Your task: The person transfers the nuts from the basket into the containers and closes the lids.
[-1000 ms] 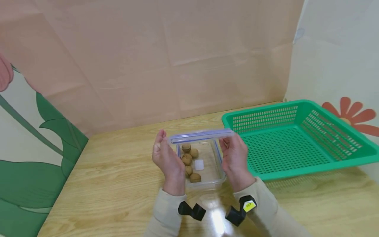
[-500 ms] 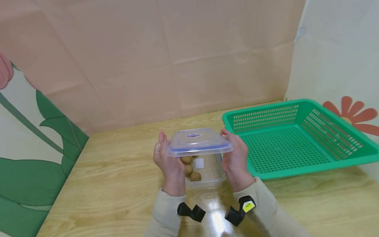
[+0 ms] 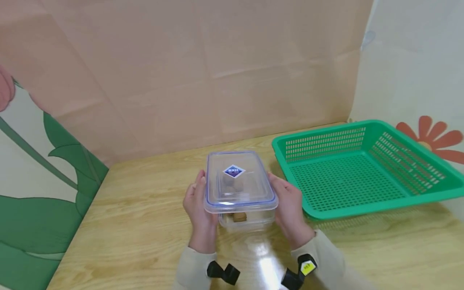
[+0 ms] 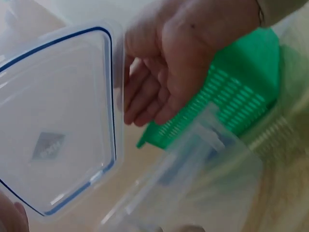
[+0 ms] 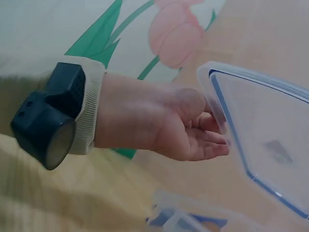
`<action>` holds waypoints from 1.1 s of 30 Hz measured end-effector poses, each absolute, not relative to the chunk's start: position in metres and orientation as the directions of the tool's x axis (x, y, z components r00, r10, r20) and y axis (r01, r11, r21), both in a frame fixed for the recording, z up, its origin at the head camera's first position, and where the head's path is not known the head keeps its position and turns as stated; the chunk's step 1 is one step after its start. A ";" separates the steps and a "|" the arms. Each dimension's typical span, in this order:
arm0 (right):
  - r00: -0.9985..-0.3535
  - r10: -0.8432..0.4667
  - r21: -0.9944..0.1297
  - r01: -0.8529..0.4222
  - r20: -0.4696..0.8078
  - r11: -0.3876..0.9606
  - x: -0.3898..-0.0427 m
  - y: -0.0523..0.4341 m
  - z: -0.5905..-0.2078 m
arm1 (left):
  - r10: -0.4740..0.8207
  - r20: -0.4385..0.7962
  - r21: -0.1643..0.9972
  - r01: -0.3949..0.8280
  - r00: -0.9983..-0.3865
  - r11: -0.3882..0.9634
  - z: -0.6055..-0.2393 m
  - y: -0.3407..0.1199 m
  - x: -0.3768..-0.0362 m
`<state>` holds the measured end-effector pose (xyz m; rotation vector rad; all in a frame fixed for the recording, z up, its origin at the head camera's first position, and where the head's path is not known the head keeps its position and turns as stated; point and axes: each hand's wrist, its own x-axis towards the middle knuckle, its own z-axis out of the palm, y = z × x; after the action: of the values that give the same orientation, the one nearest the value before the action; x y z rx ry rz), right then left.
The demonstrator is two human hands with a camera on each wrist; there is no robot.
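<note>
A clear lid with a blue seal and a blue diamond label hangs level just above a clear container on the wooden table. My left hand grips the lid's left edge and my right hand grips its right edge. Through the container's front wall one walnut shows; the lid hides the others. In the left wrist view the lid's underside is apart from the container rim, with the right hand's fingers curled under the lid's edge. The right wrist view shows the left hand curled on the lid.
A green perforated basket with nothing in it stands right of the container, close to my right hand. A brown paper backdrop rises at the table's far edge. A panel printed with leaves and a flower closes the left side.
The lid, tilted up on edge behind the container a second ago, has swung down flat and come toward me over the walnuts. Both hands moved lower and nearer with it.
</note>
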<state>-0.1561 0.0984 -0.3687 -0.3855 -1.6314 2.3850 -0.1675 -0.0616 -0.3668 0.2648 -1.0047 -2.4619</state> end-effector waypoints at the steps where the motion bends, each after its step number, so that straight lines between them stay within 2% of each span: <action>1: -0.944 0.322 -0.946 -0.037 -0.073 -0.323 -0.154 0.098 -0.373 | -0.480 -0.007 0.718 0.330 -0.877 -0.613 -0.370 -0.063 -0.167; 8: -0.975 0.221 -0.979 -0.050 0.005 -0.199 -0.146 0.103 -0.397 | -0.434 -0.014 0.816 0.241 -0.901 -0.526 -0.398 -0.074 -0.165; 13: -0.982 0.182 -0.976 -0.080 0.043 -0.201 -0.146 0.109 -0.411 | -0.394 0.011 0.855 0.213 -0.919 -0.473 -0.416 -0.073 -0.160; 19: -0.988 0.138 -0.974 -0.091 0.063 -0.209 -0.150 0.115 -0.425 | -0.392 -0.016 0.898 0.159 -0.920 -0.410 -0.435 -0.069 -0.159; 24: -0.992 0.115 -0.977 -0.078 0.056 -0.198 -0.155 0.118 -0.436 | -0.401 -0.008 0.922 0.148 -0.916 -0.358 -0.444 -0.065 -0.160; 33: -0.990 0.140 -0.985 -0.058 0.035 -0.163 -0.161 0.120 -0.441 | -0.429 0.003 0.912 0.179 -0.903 -0.369 -0.447 -0.058 -0.167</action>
<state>-0.1611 0.1199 -0.4414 -0.0958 -1.9421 2.2999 -0.1670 -0.0583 -0.4469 0.3324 -1.4936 -2.3071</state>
